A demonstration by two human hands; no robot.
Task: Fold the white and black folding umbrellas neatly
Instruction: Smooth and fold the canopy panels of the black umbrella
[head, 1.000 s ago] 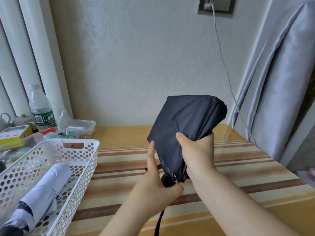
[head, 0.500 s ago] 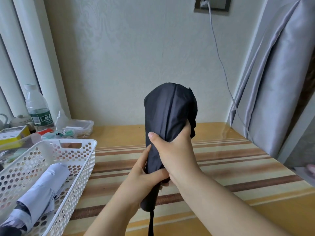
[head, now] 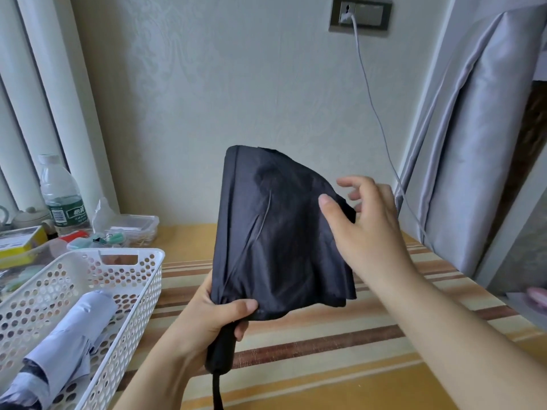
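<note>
The black folding umbrella [head: 275, 232] is held upright above the striped table [head: 340, 335], near the middle of its width. Its lower canopy and the top of its black handle [head: 220, 355] are gripped by the left hand [head: 213, 318], with the thumb curled across the gathered fabric; a black wrist strap [head: 217, 392] hangs from the handle's end. The canopy is loose and flared out toward the right. The right hand [head: 367, 229] is laid against the canopy's right edge with fingers spread and relaxed, the thumb touching the fabric; nothing is pinched by it.

The white folding umbrella [head: 59, 347] is seen rolled up inside a white perforated basket [head: 124, 294] at the table's left edge. Behind the basket, at the back left corner, a water bottle [head: 60, 196] and a clear plastic box [head: 133, 229] are placed. A white cable [head: 376, 110] is plugged into a wall socket [head: 359, 16] above the table.
</note>
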